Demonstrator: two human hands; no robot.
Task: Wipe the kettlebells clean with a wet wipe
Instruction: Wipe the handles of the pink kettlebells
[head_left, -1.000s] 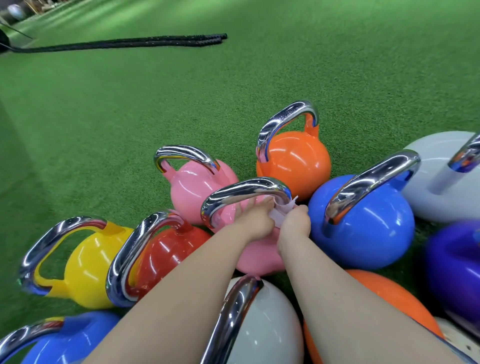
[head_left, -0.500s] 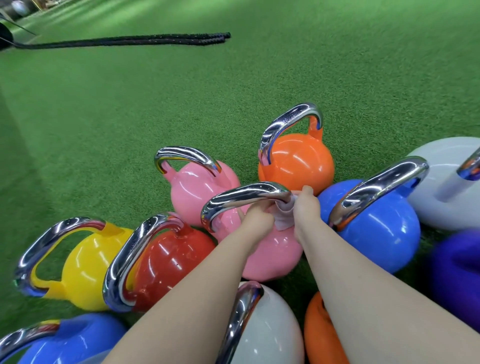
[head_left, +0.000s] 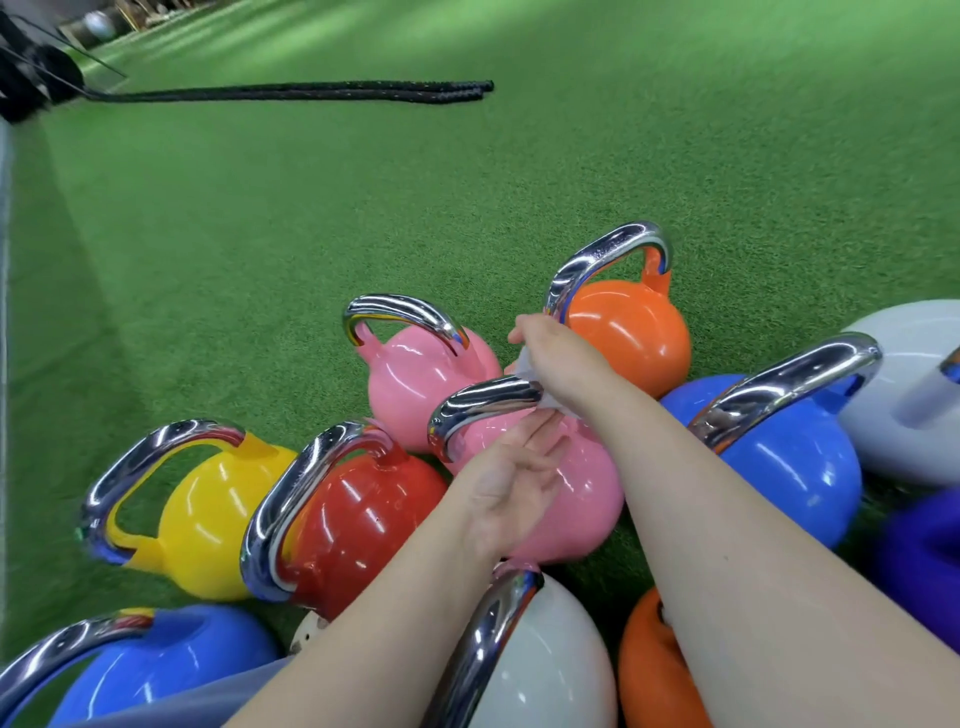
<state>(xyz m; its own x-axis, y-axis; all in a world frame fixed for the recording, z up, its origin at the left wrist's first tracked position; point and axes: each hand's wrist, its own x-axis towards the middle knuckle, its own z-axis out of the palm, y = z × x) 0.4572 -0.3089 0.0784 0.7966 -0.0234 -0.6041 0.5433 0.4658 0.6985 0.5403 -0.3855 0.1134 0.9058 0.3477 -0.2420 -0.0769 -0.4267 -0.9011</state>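
The near pink kettlebell (head_left: 566, 499) stands on the green turf (head_left: 311, 234), crowded between a red kettlebell (head_left: 363, 525) and a blue kettlebell (head_left: 795, 467). The right hand (head_left: 556, 358) grips a crumpled wet wipe (head_left: 524, 364) at the right end of the chrome handle (head_left: 483, 402). The left hand (head_left: 519, 478) lies flat, fingers straight, against the body beneath the handle. The kettlebell appears heavy, rigid and glossy, likely slick when damp; steadying belongs at the handle. The wipe is soft and light.
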